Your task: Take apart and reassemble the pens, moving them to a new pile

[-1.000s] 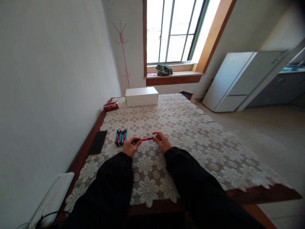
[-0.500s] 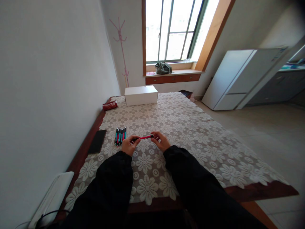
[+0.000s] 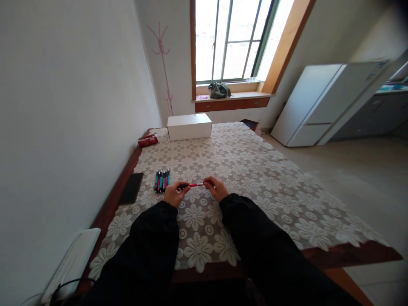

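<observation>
The red pen [image 3: 195,185] is held nearly level in front of the person, running roughly from 9 o'clock to 3 o'clock; the left hand [image 3: 174,195] pinches its dark end between thumb and fingers, and the right hand [image 3: 217,190] has its fingertips drawn narrow on the other end, so both hands hold the one pen and its red middle shows between them; whether it touches the flowered cloth [image 3: 255,170] beneath I cannot tell;

seen from that pen, the row of pens [image 3: 162,182] lies at 9 o'clock, just beside the left hand, with red, teal and dark barrels close together and silver ends toward 12 o'clock; farther out at 9 o'clock lies a flat black rectangle [image 3: 131,188], near the left edge of the tabletop [image 3: 350,256], whose dark red wood shows around the cloth; a red packet [image 3: 148,140] lies at 10 o'clock, near the wall; a white box [image 3: 189,128] stands at 12 o'clock, well apart from the hands; a white case [image 3: 72,263] with a black cable [image 3: 68,282] is at 8 o'clock; beyond the tabletop, a pink coat stand [image 3: 164,63] rises between 11 and 12 o'clock, a dark bag [image 3: 219,90] sits below the window [image 3: 234,25] between 12 and 1 o'clock, and a white fridge [image 3: 318,97] stands at 2 o'clock
</observation>
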`<state>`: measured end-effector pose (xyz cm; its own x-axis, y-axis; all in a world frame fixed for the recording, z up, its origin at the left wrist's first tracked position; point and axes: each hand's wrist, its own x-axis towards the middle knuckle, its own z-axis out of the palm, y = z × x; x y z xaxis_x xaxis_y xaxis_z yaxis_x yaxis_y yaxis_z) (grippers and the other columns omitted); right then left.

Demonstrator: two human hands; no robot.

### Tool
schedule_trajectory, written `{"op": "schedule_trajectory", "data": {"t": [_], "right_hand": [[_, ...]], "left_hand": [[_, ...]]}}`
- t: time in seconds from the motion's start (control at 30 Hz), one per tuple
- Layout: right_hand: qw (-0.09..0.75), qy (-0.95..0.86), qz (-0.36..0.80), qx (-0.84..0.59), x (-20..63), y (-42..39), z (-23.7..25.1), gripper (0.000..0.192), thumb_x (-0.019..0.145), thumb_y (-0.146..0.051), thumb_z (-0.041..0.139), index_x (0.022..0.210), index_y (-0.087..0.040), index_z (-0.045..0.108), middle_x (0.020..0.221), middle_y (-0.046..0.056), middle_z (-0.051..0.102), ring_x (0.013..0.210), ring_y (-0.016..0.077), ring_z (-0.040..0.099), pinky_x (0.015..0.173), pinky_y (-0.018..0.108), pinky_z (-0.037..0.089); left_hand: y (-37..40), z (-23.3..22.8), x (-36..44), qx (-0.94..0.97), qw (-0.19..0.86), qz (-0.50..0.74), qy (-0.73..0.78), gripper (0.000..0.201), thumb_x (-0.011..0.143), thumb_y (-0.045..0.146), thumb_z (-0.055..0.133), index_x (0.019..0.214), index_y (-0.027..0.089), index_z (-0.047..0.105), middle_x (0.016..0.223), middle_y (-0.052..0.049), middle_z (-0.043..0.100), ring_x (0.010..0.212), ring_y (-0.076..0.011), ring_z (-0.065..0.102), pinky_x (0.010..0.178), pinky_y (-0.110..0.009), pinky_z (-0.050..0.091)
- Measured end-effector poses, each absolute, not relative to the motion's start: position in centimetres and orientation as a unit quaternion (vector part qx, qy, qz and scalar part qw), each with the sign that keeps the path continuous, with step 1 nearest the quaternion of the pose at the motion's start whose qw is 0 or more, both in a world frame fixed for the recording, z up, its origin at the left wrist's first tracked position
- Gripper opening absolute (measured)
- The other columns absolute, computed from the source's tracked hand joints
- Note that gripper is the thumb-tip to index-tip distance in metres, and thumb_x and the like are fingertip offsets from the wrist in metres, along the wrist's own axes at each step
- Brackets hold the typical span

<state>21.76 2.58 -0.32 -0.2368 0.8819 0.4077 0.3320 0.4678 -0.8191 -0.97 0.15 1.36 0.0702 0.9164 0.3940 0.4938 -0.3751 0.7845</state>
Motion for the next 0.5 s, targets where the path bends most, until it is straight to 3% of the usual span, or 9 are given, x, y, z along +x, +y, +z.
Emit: {"op": "schedule_trajectory", "data": {"t": [0.1, 0.23, 0.33, 0.5], "right_hand": [[0.446, -0.732, 0.309, -0.413, 21.81, 2.58, -0.38, 0.019, 0.093, -0.037, 0.049, 0.096, -0.023, 0.061, 0.062, -0.003, 0.058, 0.056, 0.013, 0.053, 0.057, 0.025, 0.042], [0.464, -0.729, 0.288, -0.412, 21.69, 2.56, -0.25, 0.025, 0.088, -0.032, 0.055, 0.111, -0.024, 0.058, 0.08, 0.0, 0.065, 0.064, 0.0136, 0.057, 0.061, 0.026, 0.045], [0.472, -0.726, 0.279, -0.415, 21.62, 2.55, -0.29, 0.021, 0.085, -0.029, 0.057, 0.105, -0.023, 0.06, 0.086, 0.002, 0.066, 0.069, 0.0147, 0.059, 0.064, 0.027, 0.046], [0.466, -0.727, 0.3, -0.406, 21.73, 2.66, -0.62, 0.013, 0.089, -0.028, 0.051, 0.097, -0.022, 0.06, 0.068, -0.002, 0.061, 0.062, 0.0141, 0.058, 0.06, 0.026, 0.045]], "left_hand": [[0.17, 1.29, -1.01, 0.7, 0.225, 0.45, 0.507, 0.015, 0.08, 0.03, 0.071, 0.091, 0.021, 0.074, 0.087, -0.003, 0.075, 0.075, -0.0155, 0.066, 0.067, -0.027, 0.05], [0.28, 1.21, -1.15, 0.693, 0.216, 0.454, 0.516, 0.016, 0.081, 0.032, 0.069, 0.092, 0.021, 0.073, 0.087, -0.003, 0.075, 0.075, -0.0157, 0.066, 0.066, -0.027, 0.05], [0.31, 1.21, -1.18, 0.693, 0.21, 0.454, 0.519, 0.017, 0.081, 0.033, 0.069, 0.092, 0.021, 0.073, 0.087, -0.003, 0.074, 0.076, -0.016, 0.066, 0.068, -0.027, 0.05], [0.27, 1.16, -1.15, 0.693, 0.213, 0.451, 0.521, 0.018, 0.081, 0.036, 0.068, 0.092, 0.022, 0.074, 0.087, -0.003, 0.075, 0.077, -0.0166, 0.067, 0.068, -0.028, 0.051]]}}
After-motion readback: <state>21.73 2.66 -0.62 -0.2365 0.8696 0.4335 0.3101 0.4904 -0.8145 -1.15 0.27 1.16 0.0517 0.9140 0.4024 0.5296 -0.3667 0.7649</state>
